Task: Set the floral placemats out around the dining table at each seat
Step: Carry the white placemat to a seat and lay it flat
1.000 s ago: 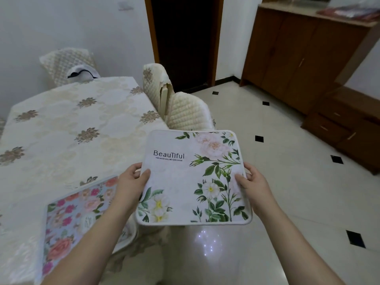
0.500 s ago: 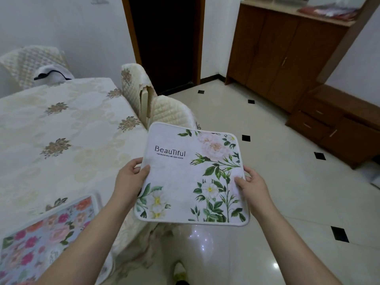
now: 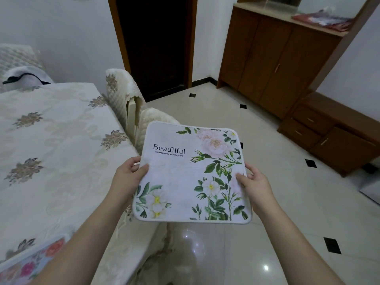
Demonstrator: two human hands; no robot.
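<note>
**Placemat carried off the table's edge, one seat already set**

Head view. The white placemat (image 3: 191,175) is held flat in the air, past the dining table's (image 3: 57,153) right edge and over the tiled floor (image 3: 277,202), not resting on anything. The left hand (image 3: 128,174) grips its left edge, thumb on top and fingers curled under; the right hand (image 3: 256,183) pinches the right edge the same way. Only the side edges are held, so I judge the mat could sag or slip to the floor if either grip loosens. The quilted chair (image 3: 152,122) stands just beyond the mat, tucked at the table's right edge; lowering the mat there could catch the chair back or leave it overhanging the edge.

The mat is roughly square with rounded corners and pale piping, printed with green leaves, white and blush flowers, and the word "BeauTiful". A second pink floral placemat (image 3: 26,264) lies on the table at its near edge.
</note>
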